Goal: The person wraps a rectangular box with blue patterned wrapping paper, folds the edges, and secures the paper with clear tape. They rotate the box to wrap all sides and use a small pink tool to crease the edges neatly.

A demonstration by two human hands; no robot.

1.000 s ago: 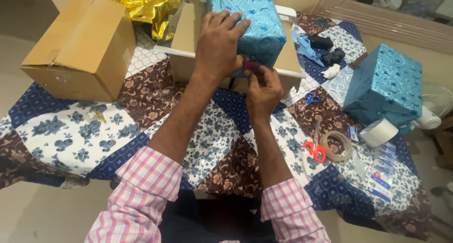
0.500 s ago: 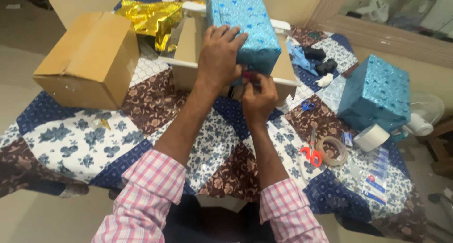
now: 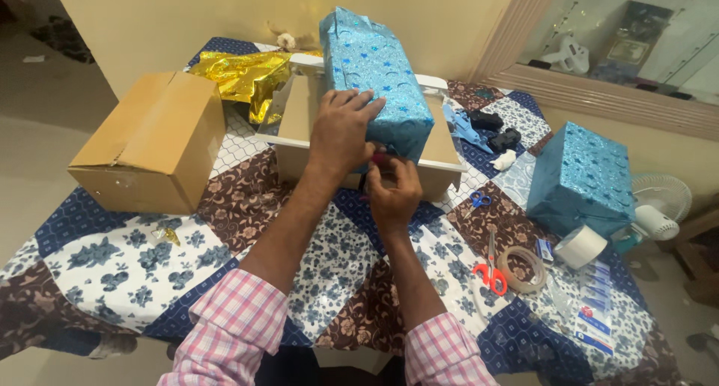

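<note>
The fingers (image 3: 358, 101) of the left hand (image 3: 341, 131) lie flat and slightly spread across the near end of a long blue-wrapped box (image 3: 374, 71), pressing on its glittery paper. The right hand (image 3: 393, 195) sits directly below, fingers together and pinched on a small dark red item (image 3: 380, 159) at the lower near edge of the box; what that item is cannot be told. The two hands touch at that corner.

The blue-wrapped box rests lengthwise on a shallow open white carton (image 3: 299, 113), which stands on the desk (image 3: 112, 259). The desk is covered by a patchwork cloth of blue, white and brown floral squares.

To the left of the carton stands a plain brown cardboard box (image 3: 153, 143), flaps shut. Behind it lies crumpled gold foil paper (image 3: 240, 75).

To the right of the hands, well apart, stands a second blue-wrapped parcel (image 3: 580, 180), cube-shaped. Near its base lies a white tape roll (image 3: 580, 246). Just beside that lie a clear tape roll (image 3: 522, 269) and red-handled scissors (image 3: 490, 270), the two touching. Small blue-handled scissors (image 3: 475, 200) lie nearer the carton.

Both forearms wear pink checked sleeves (image 3: 232, 322), rolled back.
</note>
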